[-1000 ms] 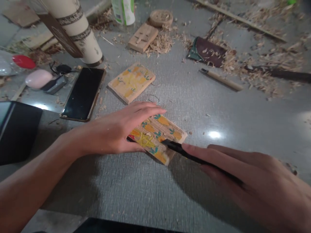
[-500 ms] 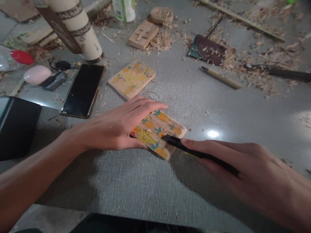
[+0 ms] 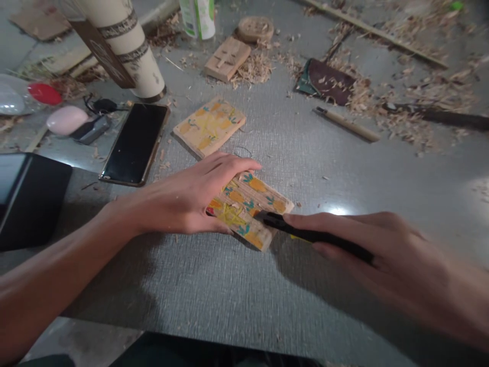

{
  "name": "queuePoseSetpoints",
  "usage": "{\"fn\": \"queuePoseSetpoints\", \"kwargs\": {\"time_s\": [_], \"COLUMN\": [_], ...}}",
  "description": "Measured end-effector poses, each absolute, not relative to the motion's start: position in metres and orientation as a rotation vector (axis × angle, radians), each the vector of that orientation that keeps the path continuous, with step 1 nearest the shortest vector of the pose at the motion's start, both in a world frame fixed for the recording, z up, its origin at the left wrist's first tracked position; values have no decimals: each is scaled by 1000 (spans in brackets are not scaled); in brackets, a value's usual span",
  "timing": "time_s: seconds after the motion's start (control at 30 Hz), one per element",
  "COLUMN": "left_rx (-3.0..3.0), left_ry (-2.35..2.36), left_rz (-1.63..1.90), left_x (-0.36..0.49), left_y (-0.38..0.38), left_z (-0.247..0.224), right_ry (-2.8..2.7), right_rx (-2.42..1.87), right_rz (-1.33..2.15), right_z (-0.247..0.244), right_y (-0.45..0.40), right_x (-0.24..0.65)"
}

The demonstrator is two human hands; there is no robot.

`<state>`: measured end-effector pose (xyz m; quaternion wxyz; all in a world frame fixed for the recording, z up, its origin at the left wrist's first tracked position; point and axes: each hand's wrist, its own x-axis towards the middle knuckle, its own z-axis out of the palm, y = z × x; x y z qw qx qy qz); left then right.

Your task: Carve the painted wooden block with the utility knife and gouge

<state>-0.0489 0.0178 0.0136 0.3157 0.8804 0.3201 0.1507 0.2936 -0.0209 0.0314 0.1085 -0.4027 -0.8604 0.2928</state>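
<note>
A small wooden board point(image 3: 255, 188) painted with orange and yellow shapes and teal leaves lies on the grey table. My left hand point(image 3: 194, 196) grips its left end, thumb on the near edge and fingers over the far edge. In my right hand point(image 3: 367, 239) is a black utility knife point(image 3: 317, 236), its tip touching the middle of the board's painted face. Just beyond my left hand rests a second painted board point(image 3: 209, 126), flat on the table.
A black phone point(image 3: 136, 142), a patterned cylinder point(image 3: 147, 66) and a dark box point(image 3: 34, 199) are at the left. Farther back lie carved wood pieces point(image 3: 228, 57), a maroon pouch point(image 3: 330, 81), a wooden-handled tool point(image 3: 349, 125) and scattered shavings point(image 3: 416, 122).
The knife and my right hand have shifted very slightly, with the knife held a little flatter. The view has moved a little, while my left hand keeps its grip on the board.
</note>
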Motion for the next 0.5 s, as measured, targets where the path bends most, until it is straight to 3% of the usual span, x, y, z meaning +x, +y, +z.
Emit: {"fn": "queuePoseSetpoints", "kwargs": {"time_s": [0.5], "left_rx": [2329], "left_ry": [830], "left_rz": [340], "left_x": [-47], "left_y": [19], "left_z": [11], "right_ry": [-2452], "right_rx": [-1190], "right_rz": [1324], "right_z": [15], "right_y": [-10], "right_x": [316]}}
